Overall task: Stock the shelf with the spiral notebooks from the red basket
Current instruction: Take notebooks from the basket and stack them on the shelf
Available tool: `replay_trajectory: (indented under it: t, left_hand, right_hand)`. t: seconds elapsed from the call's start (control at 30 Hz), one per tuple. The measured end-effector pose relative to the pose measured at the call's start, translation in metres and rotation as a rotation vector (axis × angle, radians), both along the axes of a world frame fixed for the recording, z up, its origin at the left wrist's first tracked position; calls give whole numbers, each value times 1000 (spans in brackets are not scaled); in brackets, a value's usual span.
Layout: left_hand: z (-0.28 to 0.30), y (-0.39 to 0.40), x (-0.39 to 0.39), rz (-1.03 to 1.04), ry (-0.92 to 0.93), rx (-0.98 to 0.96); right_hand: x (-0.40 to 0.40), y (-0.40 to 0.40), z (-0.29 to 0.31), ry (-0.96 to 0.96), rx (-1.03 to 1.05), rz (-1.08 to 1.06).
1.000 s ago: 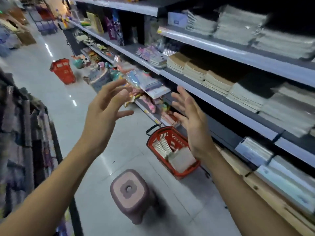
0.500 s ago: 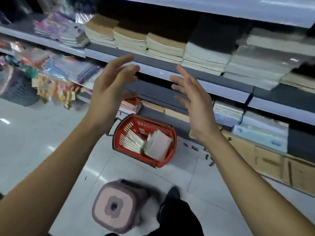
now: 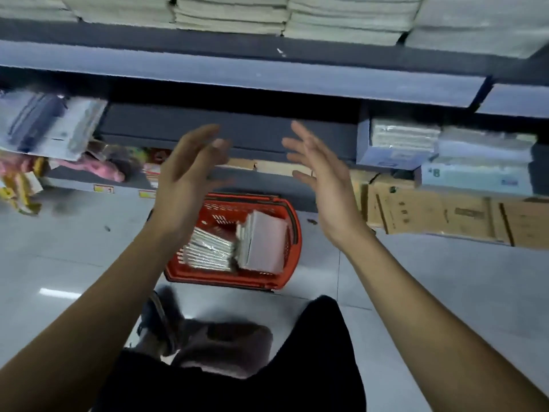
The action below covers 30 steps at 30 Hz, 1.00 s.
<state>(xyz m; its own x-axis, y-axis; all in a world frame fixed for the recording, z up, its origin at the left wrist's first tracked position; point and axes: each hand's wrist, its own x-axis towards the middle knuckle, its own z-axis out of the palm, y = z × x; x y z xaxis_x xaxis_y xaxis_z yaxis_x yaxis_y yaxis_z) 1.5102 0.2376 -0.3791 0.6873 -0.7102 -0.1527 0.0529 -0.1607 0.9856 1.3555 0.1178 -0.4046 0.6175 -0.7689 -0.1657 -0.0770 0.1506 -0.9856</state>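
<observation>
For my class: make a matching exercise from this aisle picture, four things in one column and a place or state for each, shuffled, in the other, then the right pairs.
Things
1. red basket
2. spiral notebooks
3. left hand
4. cardboard boxes

Places or states
A. raised, open, holding nothing
B. on the floor below the shelves, to the right
C. lying inside the basket
D. on the floor, in front of the person's knees

Pairs: 1-D, 2-C, 3-A, 4-B
</observation>
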Motion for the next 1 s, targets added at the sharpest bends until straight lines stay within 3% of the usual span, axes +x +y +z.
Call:
replay_trajectory:
  t: [0.17, 0.3, 0.53, 0.7, 0.83, 1.0]
  left_hand:
    - [-126, 18, 47, -195, 96, -52]
    - [-221, 36, 75, -222, 108, -27]
    - [-350, 48, 97, -301, 86, -32]
    - [-409, 58, 96, -274, 98, -77]
    - [-436, 72, 80, -209, 118, 10]
    - [-464, 73, 58, -225, 42, 131]
  right_hand:
    - [32, 26, -110, 73, -52, -189]
    - [55, 58, -202, 123, -64, -297]
    - [72, 92, -345, 191, -47, -340]
    - [66, 104, -402, 255, -81, -424]
    - [49, 115, -424, 466, 13, -514]
    - [40, 114, -441, 650, 97, -378]
